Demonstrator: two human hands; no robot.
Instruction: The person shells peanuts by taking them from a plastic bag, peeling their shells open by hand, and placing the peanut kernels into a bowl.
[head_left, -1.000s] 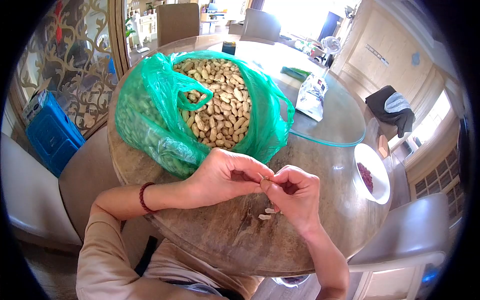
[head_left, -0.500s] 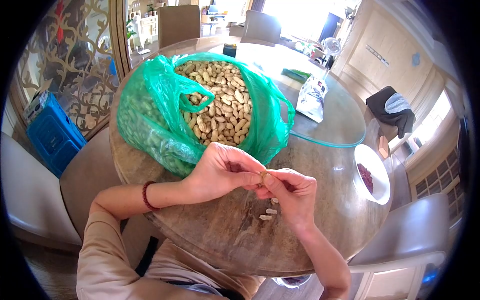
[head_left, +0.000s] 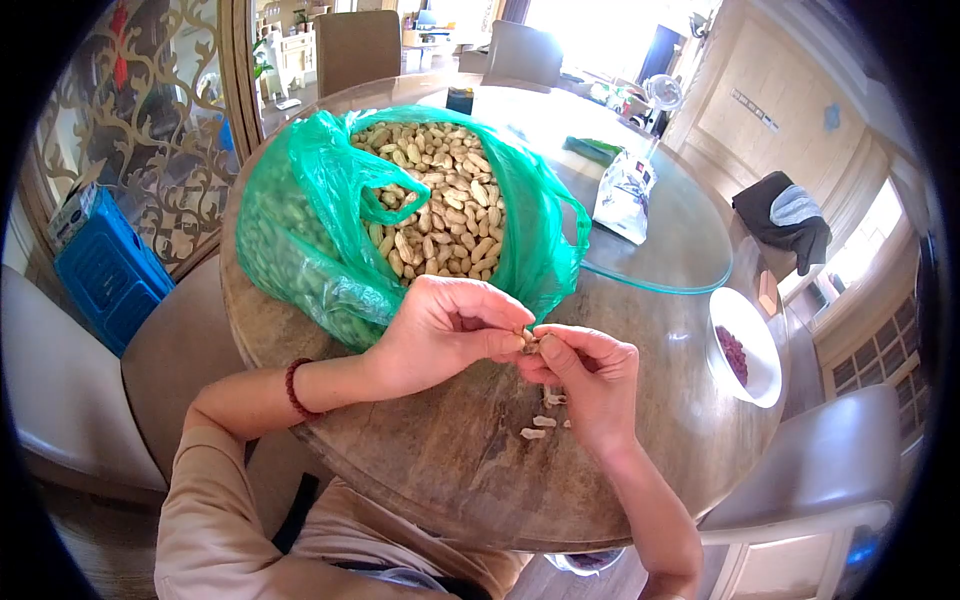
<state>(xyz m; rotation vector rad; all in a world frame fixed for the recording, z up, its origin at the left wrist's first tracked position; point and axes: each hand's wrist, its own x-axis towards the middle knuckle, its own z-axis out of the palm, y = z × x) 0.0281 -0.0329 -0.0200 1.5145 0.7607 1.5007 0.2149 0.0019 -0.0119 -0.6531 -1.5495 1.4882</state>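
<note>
The green bag [head_left: 320, 230] sat on the desk [head_left: 430, 460], its mouth open on a heap of unshelled peanuts [head_left: 445, 200]. Just off the bag's near side, between the person's two hands, was a single peanut [head_left: 529, 343], partly hidden by fingertips and too small for me to tell how far its shell was split. The left hand [head_left: 435, 330] was half curled, its thumb and forefinger closed in a pinch on one end of the peanut; a dark red bracelet [head_left: 297, 388] circled that wrist. The right hand [head_left: 592, 378] faced it, thumb and forefinger pressed together on the other end, the remaining fingers folded underneath.

A few pale shell pieces [head_left: 540, 428] lay on the desk, farther out from the bag's near side than the peanut. To the right of the bag, a silver packet [head_left: 624, 200] and a green packet [head_left: 592, 150] rested on a glass disc [head_left: 660, 265]. Farther to the bag's right stood a white bowl [head_left: 764, 345] with dark red kernels [head_left: 731, 357] inside. A small dark container [head_left: 460, 100] stood just beyond the bag's far side.
</note>
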